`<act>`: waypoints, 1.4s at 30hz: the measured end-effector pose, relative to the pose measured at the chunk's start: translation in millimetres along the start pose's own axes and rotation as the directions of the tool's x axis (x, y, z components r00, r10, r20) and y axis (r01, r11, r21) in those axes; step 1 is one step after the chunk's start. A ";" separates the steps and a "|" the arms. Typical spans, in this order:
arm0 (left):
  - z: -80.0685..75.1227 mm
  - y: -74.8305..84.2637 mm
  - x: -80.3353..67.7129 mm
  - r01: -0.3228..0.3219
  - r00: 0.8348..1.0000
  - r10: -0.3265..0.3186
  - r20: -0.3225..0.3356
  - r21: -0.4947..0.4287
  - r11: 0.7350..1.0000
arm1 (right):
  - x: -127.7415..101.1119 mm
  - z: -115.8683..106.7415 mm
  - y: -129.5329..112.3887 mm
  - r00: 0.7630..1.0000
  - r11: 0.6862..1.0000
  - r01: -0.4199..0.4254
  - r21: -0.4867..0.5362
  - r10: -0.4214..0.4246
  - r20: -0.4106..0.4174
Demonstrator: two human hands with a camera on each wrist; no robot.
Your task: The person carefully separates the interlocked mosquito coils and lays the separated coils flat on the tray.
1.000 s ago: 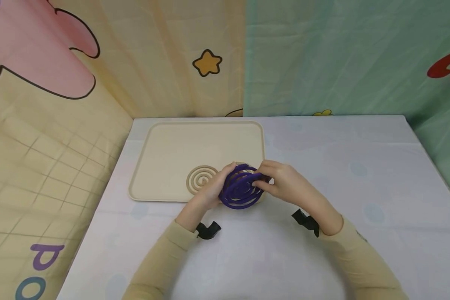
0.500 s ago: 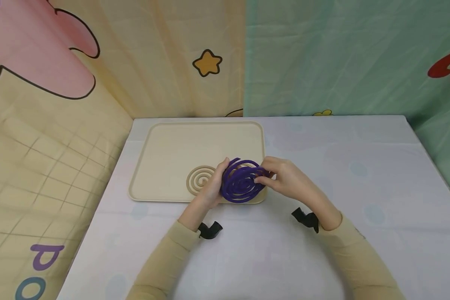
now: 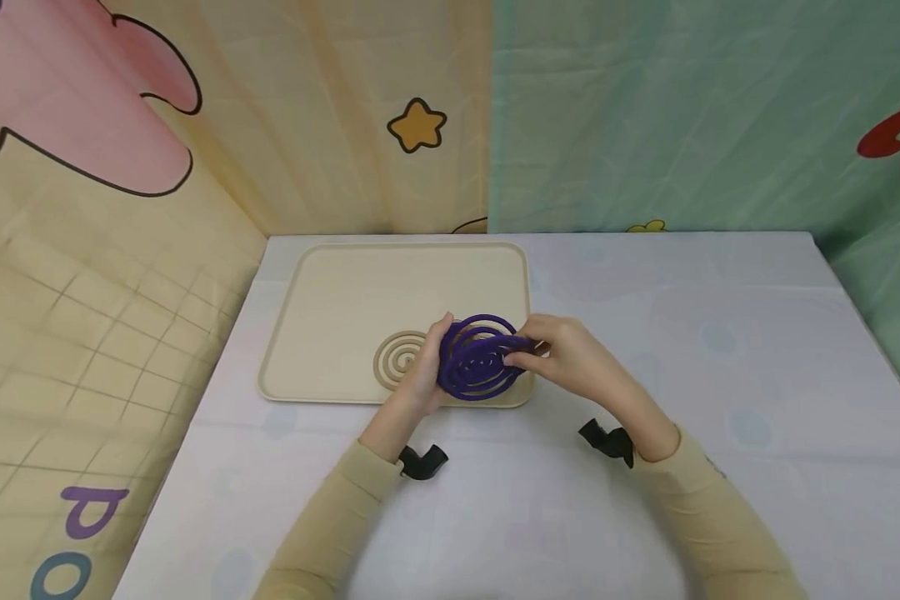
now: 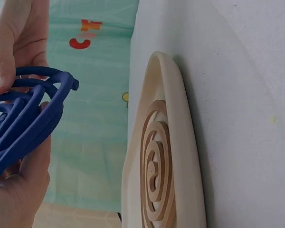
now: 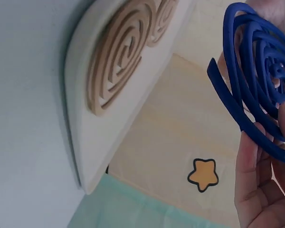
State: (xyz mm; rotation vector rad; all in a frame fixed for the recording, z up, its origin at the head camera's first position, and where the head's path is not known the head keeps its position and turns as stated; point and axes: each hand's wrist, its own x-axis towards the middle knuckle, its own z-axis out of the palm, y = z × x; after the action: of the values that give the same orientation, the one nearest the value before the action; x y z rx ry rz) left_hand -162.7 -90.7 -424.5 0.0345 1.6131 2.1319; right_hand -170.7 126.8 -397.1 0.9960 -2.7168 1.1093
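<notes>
A purple pair of mosquito coils [image 3: 482,367] is held between both hands above the tray's near right corner. My left hand [image 3: 423,377] grips their left side, thumb up along the edge. My right hand [image 3: 570,354] pinches the right rim between thumb and fingers. One ring is lifted and slanted across the rest, so the turns look partly apart; they appear blue in the wrist views. One tan mosquito coil [image 3: 397,358] lies flat in the tray, partly behind my left hand. A second tan mosquito coil [image 5: 165,20] shows in the right wrist view.
The cream tray [image 3: 375,283] lies on the left half of the white-covered table [image 3: 682,333]. Printed curtains [image 3: 645,125] close off the back and sides. A black wrist mount [image 3: 423,462] sits on the left wrist, and another black mount [image 3: 606,442] on the right.
Both hands have risen slightly with the purple coils. The coils have tilted, and the ring pinched by my right hand now slants across the others. The tan coil and tray stay put.
</notes>
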 end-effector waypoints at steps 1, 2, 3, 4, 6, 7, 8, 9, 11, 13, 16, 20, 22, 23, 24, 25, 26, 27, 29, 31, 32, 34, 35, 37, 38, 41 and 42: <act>0.2 -1.6 0.6 -0.001 1.000 0.001 0.001 -0.033 0.999 | -0.4 1.4 2.7 1.000 0.999 -0.029 0.037 0.029 0.000; 0.6 -3.0 1.3 -0.002 1.000 0.002 0.001 -0.062 0.998 | -0.7 3.0 5.5 0.999 0.997 -0.041 0.059 0.042 -0.004; 1.2 -4.1 2.1 -0.003 1.000 0.003 0.007 -0.091 0.996 | -0.7 4.2 7.8 0.999 0.996 -0.051 0.074 0.052 -0.006; 1.6 -5.1 2.9 -0.002 1.000 0.004 0.016 -0.114 0.993 | -0.7 4.8 10.0 0.998 0.995 -0.055 0.081 0.056 -0.008; 2.6 -6.4 4.6 0.000 1.000 0.004 0.028 -0.149 0.989 | 0.0 5.1 12.7 0.999 0.996 -0.051 0.080 0.052 -0.013; 2.9 -6.7 5.3 0.003 1.000 0.002 0.028 -0.163 0.987 | 0.6 4.9 13.7 0.999 0.996 -0.045 0.074 0.047 -0.016; 3.2 -6.5 5.9 0.006 1.000 -0.003 0.022 -0.174 0.985 | 1.2 4.6 14.6 0.999 0.997 -0.038 0.069 0.040 -0.017; 3.4 -6.3 6.3 0.010 1.000 -0.008 0.012 -0.186 0.982 | 1.6 4.2 15.2 0.999 0.997 -0.036 0.070 0.037 -0.017; 3.3 -6.3 7.0 0.014 1.000 -0.016 -0.005 -0.210 0.978 | 2.0 4.6 16.0 0.999 0.996 -0.039 0.084 0.041 -0.022; 3.6 -6.6 7.8 0.020 0.999 -0.027 -0.025 -0.244 0.970 | 1.5 6.0 16.6 0.998 0.992 -0.059 0.108 0.062 -0.025; 4.1 -7.3 9.1 0.009 0.999 -0.024 -0.048 -0.290 0.957 | 1.4 9.0 16.6 0.993 0.983 -0.107 0.149 0.113 -0.031; 4.6 -8.5 10.9 -0.014 0.995 -0.019 -0.095 -0.336 0.942 | 1.3 11.6 16.6 0.981 0.963 -0.189 0.193 0.196 -0.016; 4.9 -9.0 11.6 -0.016 0.992 -0.029 -0.120 -0.360 0.933 | 0.8 11.9 17.0 0.974 0.952 -0.224 0.209 0.227 0.010; 4.9 -9.4 11.9 -0.016 0.991 -0.033 -0.127 -0.368 0.930 | 0.5 11.5 17.2 0.972 0.950 -0.232 0.208 0.233 0.021; 5.1 -9.5 12.3 -0.016 0.990 -0.038 -0.133 -0.379 0.925 | 0.2 11.0 17.2 0.972 0.950 -0.234 0.206 0.233 0.031; 5.3 -9.4 12.7 -0.015 0.991 -0.039 -0.131 -0.385 0.923 | 0.1 10.2 17.1 0.974 0.953 -0.228 0.200 0.225 0.037; 5.2 -9.4 12.9 -0.017 0.991 -0.036 -0.128 -0.388 0.921 | 0.2 8.9 17.1 0.977 0.959 -0.213 0.187 0.210 0.040; 5.1 -9.1 13.2 -0.018 0.992 -0.031 -0.119 -0.389 0.921 | 0.4 7.3 17.0 0.982 0.967 -0.190 0.170 0.187 0.036; 3.9 -8.2 13.3 -0.010 0.996 -0.024 -0.086 -0.377 0.926 | 1.1 2.9 16.7 0.991 0.983 -0.132 0.126 0.129 0.028; 1.4 -7.0 12.7 0.021 0.999 -0.036 -0.036 -0.349 0.937 | 1.7 -2.3 15.6 0.997 0.995 -0.070 0.072 0.068 0.030; -0.4 -6.3 12.1 0.039 0.999 -0.046 -0.013 -0.322 0.946 | 2.0 -4.8 15.0 0.999 0.998 -0.042 0.046 0.041 0.036; -3.3 -5.2 10.8 0.073 0.997 -0.065 0.039 -0.255 0.964 | 2.3 -9.1 13.0 0.998 1.000 0.006 -0.011 -0.006 0.056; -4.4 -4.7 10.1 0.085 0.996 -0.074 0.057 -0.216 0.973 | 2.6 -10.7 11.8 0.997 0.999 0.026 -0.038 -0.023 0.069; -4.5 -3.6 8.6 0.077 0.995 -0.069 0.067 -0.133 0.988 | 3.7 -12.2 9.1 0.995 0.996 0.046 -0.081 -0.039 0.093; -4.0 -3.2 7.9 0.059 0.997 -0.053 0.064 -0.099 0.993 | 4.5 -12.2 8.2 0.994 0.995 0.048 -0.092 -0.039 0.103; -0.7 -2.8 6.4 0.007 1.000 -0.006 0.020 -0.039 0.999 | 7.3 -10.6 7.5 0.993 0.996 0.025 -0.087 -0.014 0.119; 0.5 -2.9 6.3 -0.008 1.000 0.008 0.005 -0.039 0.999 | 8.1 -9.7 8.4 0.993 0.998 0.009 -0.070 0.000 0.119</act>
State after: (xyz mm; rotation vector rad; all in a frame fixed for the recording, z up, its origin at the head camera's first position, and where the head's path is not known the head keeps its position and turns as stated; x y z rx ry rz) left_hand -167.1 -87.3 -428.6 0.0345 1.5705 2.1671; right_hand -183.8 133.1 -392.9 1.0911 -2.8225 0.9759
